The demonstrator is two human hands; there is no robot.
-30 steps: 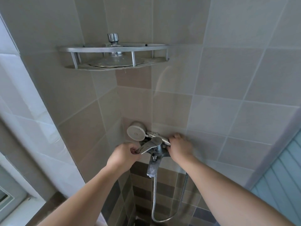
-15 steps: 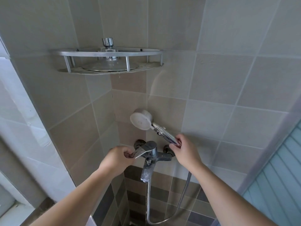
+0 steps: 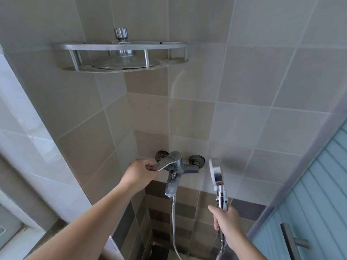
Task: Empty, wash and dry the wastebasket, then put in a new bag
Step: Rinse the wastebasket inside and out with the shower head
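A chrome mixer tap (image 3: 175,166) is fixed in the tiled shower corner, its spout pointing down. My left hand (image 3: 139,172) grips the tap's lever (image 3: 162,164) at its left end. My right hand (image 3: 226,223) is closed around the handle of a chrome hand shower (image 3: 217,177), held upright to the right of the tap, with its round head at tap height. A metal hose (image 3: 173,222) hangs from the spout and loops down out of sight. No wastebasket is in view.
A metal corner shelf (image 3: 120,46) hangs high on the wall with a round chrome shower head (image 3: 122,61) lying in it. A frosted glass door (image 3: 315,194) with a metal handle (image 3: 290,243) stands at the right. A white wall edge and window sill (image 3: 20,243) are at the left.
My right hand lifted the hand shower off its place above the tap and brought it down and to the right. My left hand stayed on the lever. The view tilted up.
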